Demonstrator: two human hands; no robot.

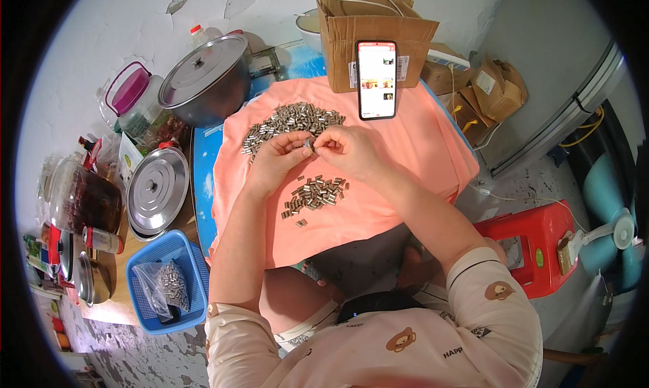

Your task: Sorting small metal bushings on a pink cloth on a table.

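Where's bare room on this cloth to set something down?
Bare cloth: between phone and right forearm, and between the smaller metal pile and the near edge. Crowded: around the left hand and right hand, near the bigger pile.

I wear the camera on my head, left side. It looks down past my shirt (338, 364) to my left hand (274, 159) and right hand (351, 152) over the table (203, 178) — not very near, so wall (128, 29) and floor (233, 357) fit in its round, wide view.
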